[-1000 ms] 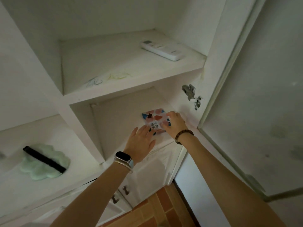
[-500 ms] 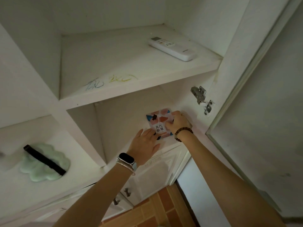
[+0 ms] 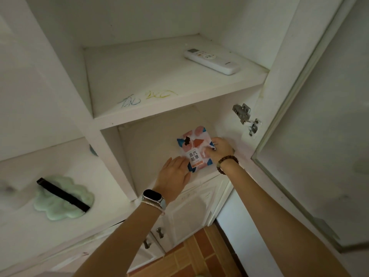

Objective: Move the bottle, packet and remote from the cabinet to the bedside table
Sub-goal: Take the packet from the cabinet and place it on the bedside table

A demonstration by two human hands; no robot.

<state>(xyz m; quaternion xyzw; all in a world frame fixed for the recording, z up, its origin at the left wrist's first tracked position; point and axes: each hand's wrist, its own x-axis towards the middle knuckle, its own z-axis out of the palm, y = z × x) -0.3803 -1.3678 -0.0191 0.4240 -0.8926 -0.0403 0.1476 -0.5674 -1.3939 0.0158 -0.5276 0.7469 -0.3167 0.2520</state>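
Observation:
A colourful packet with pink, blue and orange shapes and black characters lies on the lower shelf of the white cabinet. My right hand pinches its right edge, thumb on top. My left hand lies flat with straight fingers at the packet's lower left corner, touching it. A white remote lies on the upper shelf, towards the back right. No bottle is in view.
The glass cabinet door stands swung out on the right, its metal hinge just above my right hand. A green cloud-shaped object with a black strap lies in the left compartment. Lower doors with knobs and an orange tiled floor are below.
The view has shifted slightly. My right hand's thumb has slid further onto the packet and the packet's near edge sits a little closer to the shelf front. My left hand stays flat beside it.

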